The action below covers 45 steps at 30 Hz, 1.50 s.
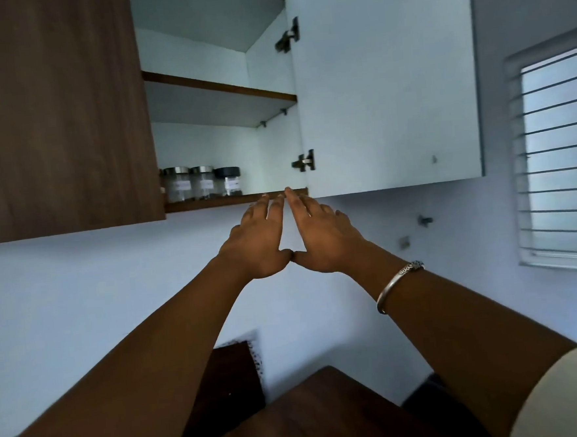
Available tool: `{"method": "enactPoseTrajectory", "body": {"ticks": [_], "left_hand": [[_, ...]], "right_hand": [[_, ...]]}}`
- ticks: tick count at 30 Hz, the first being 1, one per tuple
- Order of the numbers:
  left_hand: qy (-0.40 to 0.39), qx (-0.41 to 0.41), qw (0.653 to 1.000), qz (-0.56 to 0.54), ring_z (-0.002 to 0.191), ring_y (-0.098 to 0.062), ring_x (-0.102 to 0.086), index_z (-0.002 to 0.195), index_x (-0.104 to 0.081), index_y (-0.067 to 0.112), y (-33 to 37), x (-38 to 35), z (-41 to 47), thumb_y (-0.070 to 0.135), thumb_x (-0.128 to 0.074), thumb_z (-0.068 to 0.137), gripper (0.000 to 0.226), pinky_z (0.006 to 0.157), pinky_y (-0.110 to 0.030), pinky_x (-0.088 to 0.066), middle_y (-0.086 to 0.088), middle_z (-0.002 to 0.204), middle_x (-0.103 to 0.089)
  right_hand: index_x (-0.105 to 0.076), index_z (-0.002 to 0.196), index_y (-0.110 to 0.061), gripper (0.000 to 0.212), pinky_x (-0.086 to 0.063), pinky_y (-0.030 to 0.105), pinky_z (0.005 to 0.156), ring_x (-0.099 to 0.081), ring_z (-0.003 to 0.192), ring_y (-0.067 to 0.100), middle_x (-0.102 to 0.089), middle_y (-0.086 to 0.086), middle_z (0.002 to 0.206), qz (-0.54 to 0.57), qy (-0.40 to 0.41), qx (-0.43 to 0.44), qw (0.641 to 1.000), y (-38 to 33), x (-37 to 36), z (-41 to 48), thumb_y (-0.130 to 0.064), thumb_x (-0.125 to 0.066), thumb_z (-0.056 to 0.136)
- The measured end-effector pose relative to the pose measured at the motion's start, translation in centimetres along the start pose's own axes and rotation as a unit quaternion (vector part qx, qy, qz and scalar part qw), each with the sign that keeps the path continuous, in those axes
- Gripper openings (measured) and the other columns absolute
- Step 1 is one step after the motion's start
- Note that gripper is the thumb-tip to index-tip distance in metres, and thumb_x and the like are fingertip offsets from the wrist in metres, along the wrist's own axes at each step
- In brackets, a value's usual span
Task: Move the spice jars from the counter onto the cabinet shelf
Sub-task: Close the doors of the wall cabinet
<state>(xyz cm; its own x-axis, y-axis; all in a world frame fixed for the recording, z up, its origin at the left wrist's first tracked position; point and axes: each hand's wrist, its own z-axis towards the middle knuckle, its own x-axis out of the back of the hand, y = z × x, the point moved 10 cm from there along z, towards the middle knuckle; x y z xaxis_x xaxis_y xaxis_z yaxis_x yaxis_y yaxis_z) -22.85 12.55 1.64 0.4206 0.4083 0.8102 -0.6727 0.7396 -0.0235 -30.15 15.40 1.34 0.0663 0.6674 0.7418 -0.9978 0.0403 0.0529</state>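
Three clear glass spice jars (203,184) stand in a row on the brown-edged bottom shelf (217,201) of the open wall cabinet, at its left end, close against one another. The left two carry silver metal lids, the right one a dark lid. Each has a pale label, too blurred to read. A sliver of something further left is cut off by the closed dark wood-grain cabinet door (54,115); cannot tell what it is.

Left hand (259,240) and right hand (318,231) are raised side by side, backs toward the camera. Fingers straight and close together, tips at the front edge of the bottom shelf, just right of the jars. Contact with the edge looks likely but is not certain. Thumb tips meet between the two hands. Neither hand has hold of anything.

Silver metal bangle (399,284) on the right wrist. Cream sleeves (566,400) at both near corners.

White open cabinet door (387,81) stands to the right, hung on two dark metal hinges (305,161). Brown-edged middle shelf (220,88) sits above the jars. Louvred frosted window (562,151) at far right. Dark brown wooden counter (328,413) lies low and near, between the forearms.
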Motion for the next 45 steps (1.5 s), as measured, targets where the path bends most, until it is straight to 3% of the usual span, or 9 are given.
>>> {"method": "enactPoseTrajectory", "body": {"ticks": [11,19,23,28,31,34,38,41,45], "left_hand": [[0.003,-0.09,0.996,-0.004,0.146,-0.029,-0.002,0.15,0.005,0.016,14.3,-3.8,6.2,0.032,-0.062,0.085,0.095,0.115,-0.046,-0.023,-0.01,0.158,0.004],[0.066,-0.114,0.991,-0.009,0.145,-0.032,-0.008,0.15,0.003,0.016,23.1,-7.0,14.3,0.028,-0.061,0.084,0.093,0.112,-0.048,-0.029,-0.012,0.158,0.002],[0.09,-0.109,0.99,-0.009,0.145,-0.031,-0.008,0.15,0.005,0.015,26.1,-8.4,17.5,0.021,-0.065,0.08,0.099,0.112,-0.047,-0.029,-0.012,0.158,0.003],[0.098,-0.103,0.99,0.018,0.145,-0.033,-0.007,0.15,0.005,0.019,27.1,-9.9,20.2,0.022,-0.068,0.079,0.102,0.113,-0.047,-0.03,-0.014,0.158,0.008],[0.128,-0.12,0.984,0.037,0.145,-0.034,-0.009,0.15,0.002,0.02,28.0,-9.9,21.1,0.024,-0.07,0.079,0.101,0.112,-0.046,-0.031,-0.015,0.158,0.008],[0.195,-0.163,0.965,0.063,0.143,-0.037,-0.017,0.15,-0.01,0.026,29.2,-8.9,21.2,0.03,-0.07,0.08,0.092,0.11,-0.047,-0.034,-0.017,0.158,0.001],[0.253,-0.216,0.934,0.132,0.141,-0.042,-0.021,0.145,-0.029,0.027,30.4,-7.7,20.6,0.04,-0.068,0.078,0.078,0.106,-0.051,-0.037,-0.023,0.156,-0.009],[0.291,-0.242,0.906,0.189,0.137,-0.042,-0.031,0.138,-0.042,0.016,31.2,-6.7,19.5,0.04,-0.064,0.078,0.068,0.1,-0.051,-0.041,-0.021,0.153,-0.022],[0.316,-0.234,0.892,0.223,0.136,-0.038,-0.035,0.137,-0.044,0.011,30.3,-5.4,17.9,0.037,-0.059,0.082,0.062,0.101,-0.05,-0.039,-0.012,0.151,-0.033]], "right_hand": [[0.006,0.15,-0.021,0.107,-0.036,0.053,0.104,-0.03,0.137,0.033,-0.02,0.011,0.154,-0.063,0.042,-0.078,0.994,14.9,3.5,-4.2,-0.052,-0.066,0.076],[-0.021,0.148,-0.02,0.081,-0.005,0.057,0.114,-0.008,0.146,0.033,-0.019,0.011,0.156,-0.13,0.183,-0.103,0.969,26.0,7.1,-3.7,-0.047,-0.059,0.082],[-0.022,0.148,-0.022,0.087,-0.019,0.055,0.114,-0.005,0.145,0.039,-0.003,0.014,0.159,-0.076,0.21,-0.117,0.968,30.6,6.7,-2.5,-0.044,-0.067,0.078],[-0.002,0.151,-0.025,0.099,-0.04,0.037,0.104,-0.016,0.143,0.038,0.019,0.015,0.156,0.052,0.254,-0.092,0.961,32.9,5.6,-1.6,-0.029,-0.071,0.08],[0.001,0.151,-0.022,0.087,-0.044,0.03,0.099,-0.027,0.141,0.029,0.009,0.01,0.159,0.13,0.299,-0.086,0.941,33.6,6.0,-1.9,-0.03,-0.061,0.09],[-0.002,0.149,-0.038,0.059,-0.037,0.033,0.11,-0.027,0.142,0.016,-0.011,-0.003,0.159,0.134,0.357,-0.05,0.923,33.1,7.0,-2.6,-0.049,-0.027,0.097],[-0.006,0.151,-0.024,0.068,-0.045,0.023,0.099,-0.041,0.129,0.01,-0.028,0.002,0.154,0.271,0.366,-0.078,0.887,34.6,6.2,-3.4,-0.02,-0.046,0.096],[-0.015,0.148,-0.035,0.051,-0.044,0.004,0.078,-0.048,0.111,-0.004,-0.042,-0.005,0.145,0.317,0.361,-0.104,0.871,35.0,5.8,-3.3,-0.03,-0.035,0.101],[-0.024,0.148,-0.018,0.064,-0.046,0.012,0.091,-0.054,0.122,0.015,-0.047,0.001,0.143,0.343,0.396,-0.073,0.848,32.8,6.7,-4.1,-0.018,-0.055,0.092]]}}
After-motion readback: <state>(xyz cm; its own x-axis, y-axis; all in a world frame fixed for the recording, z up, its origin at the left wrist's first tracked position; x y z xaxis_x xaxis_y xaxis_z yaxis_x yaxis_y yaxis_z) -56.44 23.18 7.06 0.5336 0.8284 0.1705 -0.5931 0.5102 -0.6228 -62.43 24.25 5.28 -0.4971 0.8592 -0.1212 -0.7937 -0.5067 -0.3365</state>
